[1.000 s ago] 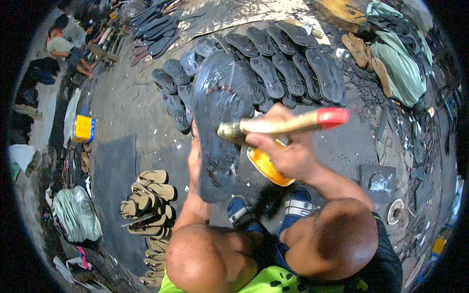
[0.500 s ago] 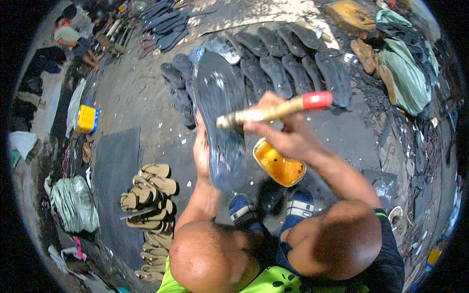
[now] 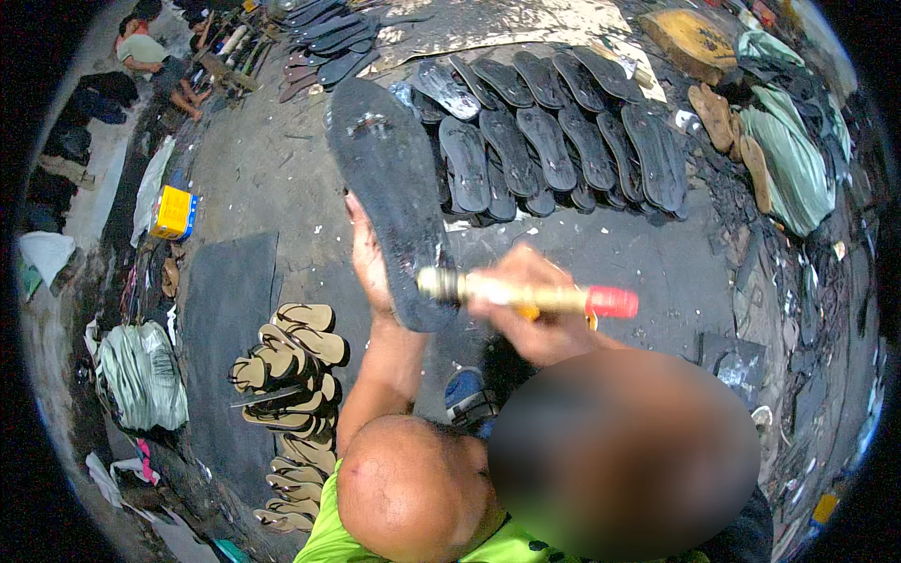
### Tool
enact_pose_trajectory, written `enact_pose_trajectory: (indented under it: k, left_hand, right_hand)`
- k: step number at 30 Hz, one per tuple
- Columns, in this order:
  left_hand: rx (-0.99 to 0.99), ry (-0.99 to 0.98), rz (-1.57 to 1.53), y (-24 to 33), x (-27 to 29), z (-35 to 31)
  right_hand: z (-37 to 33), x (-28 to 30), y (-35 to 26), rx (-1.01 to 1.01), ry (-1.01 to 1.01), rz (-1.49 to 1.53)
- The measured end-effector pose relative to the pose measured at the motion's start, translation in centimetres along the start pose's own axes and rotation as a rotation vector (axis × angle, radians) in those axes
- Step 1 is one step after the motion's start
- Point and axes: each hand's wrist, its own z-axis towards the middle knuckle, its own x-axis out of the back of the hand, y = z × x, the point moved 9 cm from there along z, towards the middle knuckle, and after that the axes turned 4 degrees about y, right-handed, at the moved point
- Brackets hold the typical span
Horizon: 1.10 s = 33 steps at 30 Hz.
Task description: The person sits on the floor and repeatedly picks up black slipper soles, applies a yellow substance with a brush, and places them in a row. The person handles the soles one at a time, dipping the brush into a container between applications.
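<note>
My left hand (image 3: 369, 258) grips a long black shoe sole (image 3: 389, 178) along its left edge, fingers partly behind it. The sole is tilted with its toe end up and to the left, and whitish marks show near its top. In my right hand (image 3: 530, 314) is a paintbrush (image 3: 488, 289) with a pale wooden handle and red end, smeared by motion. Its bristles meet the sole's lower part. Behind that hand, a dish of orange glue-like paste (image 3: 528, 312) is almost wholly hidden.
Rows of black soles (image 3: 544, 145) lie ahead, with more stacked (image 3: 328, 38) farther back. Tan flip-flops (image 3: 291, 375) crowd the left beside a dark mat (image 3: 225, 347). A yellow-blue tin (image 3: 175, 213), green sacks (image 3: 788, 159) and a wooden block (image 3: 690, 42) stand around. Another person (image 3: 155, 61) sits far left.
The sole has shifted up and left and tilted, its face now looking duller. My right hand and the brush have moved down, toward the sole's lower end, covering the dish.
</note>
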Motion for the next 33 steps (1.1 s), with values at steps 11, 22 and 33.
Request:
enact_pose_trajectory:
  k: [11,22,33]
  left_hand:
    - [0.301,-0.203,-0.145,-5.5,-0.1,-0.3]
    - [0.236,0.170,-0.061,-4.4,2.7,1.1]
    - [0.416,-0.056,0.204,-10.6,-0.4,-3.4]
  right_hand:
    - [5.7,-0.6,-2.7,0.379,-0.306,-0.301]
    - [-0.2,-1.8,-2.9,0.267,-0.348,-0.161]
    - [11.8,11.4,4.4,-0.059,0.131,-0.445]
